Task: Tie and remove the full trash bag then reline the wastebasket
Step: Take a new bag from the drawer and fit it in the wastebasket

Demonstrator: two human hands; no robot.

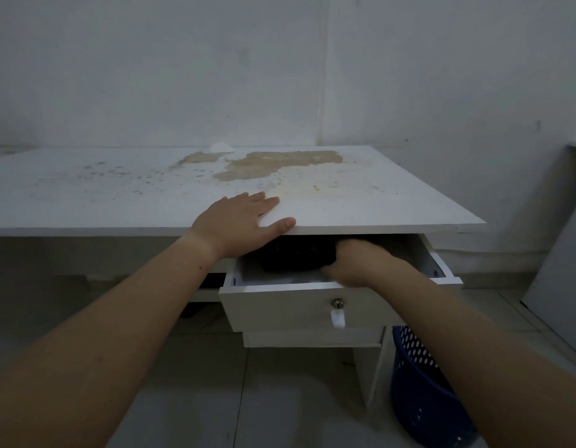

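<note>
My left hand (239, 223) lies flat on the front edge of the white desk (118, 189), fingers spread, thumb along the edge. My right hand (358, 258) is inside the pulled-out desk drawer (280, 308), its fingers closed on a black folded bundle of trash bags (296, 257) that lies in the drawer's shadow. The blue perforated wastebasket (422, 392) stands on the floor at the desk's right, partly hidden by my right forearm. No bag shows in the part of it that I see. No full trash bag is in view.
The desktop has a large brown worn patch (273, 163) near the wall. The drawer front carries a lock and a small white tag (338, 313). A grey board (561, 253) leans against the wall at the right. The floor is tiled.
</note>
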